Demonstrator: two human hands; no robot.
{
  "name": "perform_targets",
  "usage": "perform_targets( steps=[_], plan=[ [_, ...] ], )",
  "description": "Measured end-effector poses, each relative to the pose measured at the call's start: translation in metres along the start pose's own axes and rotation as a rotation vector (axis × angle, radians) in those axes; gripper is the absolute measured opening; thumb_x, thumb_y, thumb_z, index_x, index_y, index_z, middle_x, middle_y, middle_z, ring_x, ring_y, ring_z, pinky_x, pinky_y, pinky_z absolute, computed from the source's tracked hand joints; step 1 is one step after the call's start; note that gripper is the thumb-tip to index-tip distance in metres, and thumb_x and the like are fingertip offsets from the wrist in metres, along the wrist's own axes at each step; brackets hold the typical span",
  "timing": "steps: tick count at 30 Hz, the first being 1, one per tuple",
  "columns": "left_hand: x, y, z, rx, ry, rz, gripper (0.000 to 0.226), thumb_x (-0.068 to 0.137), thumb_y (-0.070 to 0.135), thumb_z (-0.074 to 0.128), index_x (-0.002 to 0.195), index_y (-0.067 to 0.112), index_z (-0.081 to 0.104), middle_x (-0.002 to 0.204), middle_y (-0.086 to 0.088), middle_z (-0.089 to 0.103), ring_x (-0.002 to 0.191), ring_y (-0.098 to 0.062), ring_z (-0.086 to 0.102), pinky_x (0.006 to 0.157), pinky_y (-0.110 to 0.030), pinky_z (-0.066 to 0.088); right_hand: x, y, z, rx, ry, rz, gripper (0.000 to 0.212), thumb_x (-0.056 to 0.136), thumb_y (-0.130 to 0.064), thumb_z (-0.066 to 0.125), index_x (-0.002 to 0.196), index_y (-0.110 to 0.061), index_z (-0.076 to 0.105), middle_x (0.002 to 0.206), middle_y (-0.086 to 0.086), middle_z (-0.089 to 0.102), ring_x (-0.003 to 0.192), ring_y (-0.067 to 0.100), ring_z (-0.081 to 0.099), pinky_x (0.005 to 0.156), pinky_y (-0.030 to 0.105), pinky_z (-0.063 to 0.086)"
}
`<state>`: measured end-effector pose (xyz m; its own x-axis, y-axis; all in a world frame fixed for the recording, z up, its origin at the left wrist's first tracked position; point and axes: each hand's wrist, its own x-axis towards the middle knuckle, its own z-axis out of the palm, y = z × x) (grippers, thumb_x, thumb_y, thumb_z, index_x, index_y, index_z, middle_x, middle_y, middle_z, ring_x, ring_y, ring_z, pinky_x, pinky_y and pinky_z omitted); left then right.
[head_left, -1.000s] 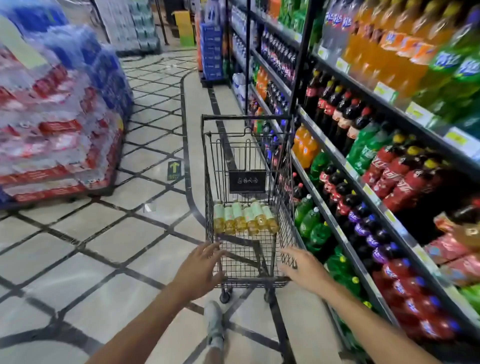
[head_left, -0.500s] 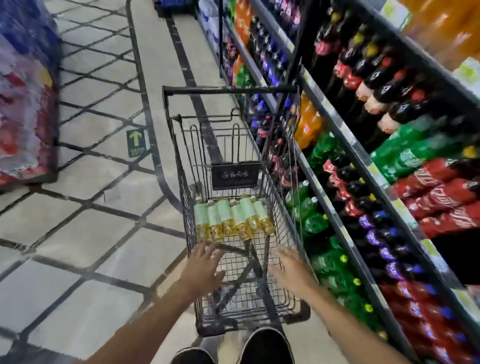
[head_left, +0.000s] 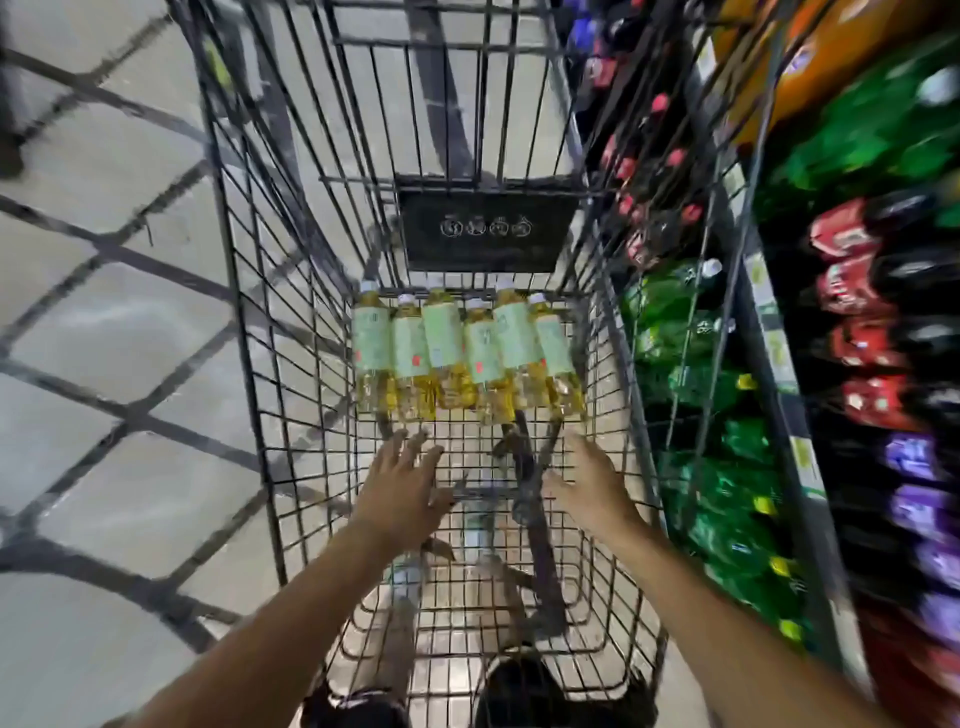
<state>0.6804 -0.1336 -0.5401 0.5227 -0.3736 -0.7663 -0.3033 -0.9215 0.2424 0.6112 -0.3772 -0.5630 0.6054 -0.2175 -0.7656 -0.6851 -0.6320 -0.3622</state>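
Head view, looking steeply down into the cart (head_left: 291, 332). The frame is motion-blurred, worst toward the edges.

Bottles (head_left: 462, 353): six, lying side by side on the cart's wire bottom at the far end. Caps point away from me, just under the black plate (head_left: 488, 231) fixed to the end wall. Yellow liquid, pale green labels. They lie packed in one row, and the rightmost lies slightly askew.

Left hand (head_left: 402, 488): inside the cart, back of the hand up, fingers straight and spread, holding nothing. Its fingertips (head_left: 415, 441) are near the bases of the left-side bottles. I cannot tell whether they touch.

Right hand (head_left: 592, 488): also inside the cart, level with the left hand, fingers extended and apart, nothing in its grasp. Its fingertips lie near the base of the rightmost bottle, with contact again unclear through the blur.

Both forearms enter over the near end of the cart. The hands are apart from each other, with bare wire grid between them.

Surroundings: a shelf (head_left: 763, 291) runs close along the cart's right side, stocked with sodas (head_left: 727, 519) in green, red and purple. The tiled floor (head_left: 114, 332), pale with dark lines, lies to the left.
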Motion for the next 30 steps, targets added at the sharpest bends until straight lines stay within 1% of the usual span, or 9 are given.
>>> perform_targets(
  steps=[2,6,10,13,17,21,25,27,30],
  plan=[
    [0.023,-0.005,0.015,-0.014,-0.004,-0.005,0.066,0.103,0.049,0.041,0.159,0.018,0.024,0.17,-0.007,0.011,0.156,-0.033,0.004,0.126,-0.047,0.014,0.027,0.005,0.01,0.058,0.049,-0.006,0.071,0.094,-0.03,0.068,0.155,-0.013,0.034,0.154,0.01,0.043,0.142,0.028,0.041,0.116,0.039,0.036],
    [0.053,-0.009,0.037,-0.057,0.005,-0.007,0.066,0.101,0.048,0.038,0.158,0.018,0.027,0.169,-0.008,0.013,0.155,-0.035,0.007,0.126,-0.048,0.017,0.082,-0.002,0.015,0.109,0.203,-0.076,0.07,0.096,-0.031,0.065,0.155,-0.016,0.031,0.153,0.01,0.042,0.14,0.028,0.041,0.114,0.047,0.039],
    [0.076,-0.009,0.055,-0.091,-0.025,0.004,0.067,0.103,0.042,0.045,0.16,0.02,0.021,0.17,-0.008,0.008,0.156,-0.034,0.0,0.126,-0.05,0.015,0.139,-0.023,0.031,0.091,0.32,-0.105,0.073,0.092,-0.039,0.068,0.153,-0.017,0.034,0.15,0.007,0.044,0.137,0.027,0.042,0.11,0.045,0.043],
    [0.08,-0.005,0.058,-0.091,-0.004,0.034,0.067,0.103,0.042,0.047,0.16,0.019,0.022,0.17,-0.009,0.01,0.156,-0.033,0.003,0.127,-0.046,0.011,0.158,-0.036,0.043,-0.05,0.388,-0.057,0.079,0.083,-0.046,0.075,0.147,-0.014,0.04,0.143,0.009,0.044,0.133,0.03,0.041,0.106,0.043,0.043],
    [0.081,-0.008,0.054,-0.129,0.046,0.033,0.065,0.102,0.04,0.047,0.159,0.018,0.026,0.168,-0.012,0.017,0.155,-0.033,0.007,0.127,-0.044,0.012,0.158,-0.038,0.044,-0.161,0.415,-0.034,0.078,0.08,-0.038,0.078,0.145,-0.015,0.041,0.139,0.009,0.043,0.13,0.031,0.04,0.101,0.045,0.046],
    [0.08,-0.013,0.048,-0.193,0.077,0.05,0.062,0.104,0.038,0.046,0.158,0.017,0.027,0.168,-0.01,0.017,0.155,-0.033,0.008,0.127,-0.044,0.011,0.158,-0.045,0.039,-0.146,0.409,0.012,0.076,0.08,-0.032,0.081,0.145,-0.017,0.045,0.137,0.009,0.044,0.128,0.03,0.041,0.101,0.044,0.047],
    [0.081,-0.015,0.043,-0.332,0.141,0.082,0.059,0.102,0.032,0.054,0.156,0.017,0.035,0.165,-0.009,0.024,0.152,-0.032,0.016,0.124,-0.049,0.022,0.156,-0.051,0.034,-0.016,0.383,0.076,0.075,0.075,-0.026,0.086,0.141,-0.021,0.052,0.135,0.007,0.049,0.127,0.028,0.043,0.1,0.037,0.045],
    [0.085,-0.011,0.043,-0.441,0.191,0.103,0.056,0.101,0.029,0.057,0.153,0.018,0.04,0.162,-0.007,0.031,0.149,-0.027,0.023,0.119,-0.045,0.029,0.154,-0.047,0.031,0.153,0.351,0.082,0.073,0.069,-0.022,0.087,0.136,-0.019,0.059,0.13,0.005,0.056,0.121,0.025,0.051,0.095,0.03,0.05],
    [0.094,0.003,0.035,-0.783,0.194,0.038,0.045,0.101,0.03,0.059,0.145,0.021,0.049,0.146,0.0,0.05,0.131,-0.016,0.051,0.106,-0.032,0.046,0.138,-0.044,0.02,0.494,0.22,0.113,0.057,0.069,-0.015,0.088,0.123,-0.016,0.069,0.11,-0.004,0.072,0.094,0.011,0.069,0.067,0.011,0.054]
  ],
)
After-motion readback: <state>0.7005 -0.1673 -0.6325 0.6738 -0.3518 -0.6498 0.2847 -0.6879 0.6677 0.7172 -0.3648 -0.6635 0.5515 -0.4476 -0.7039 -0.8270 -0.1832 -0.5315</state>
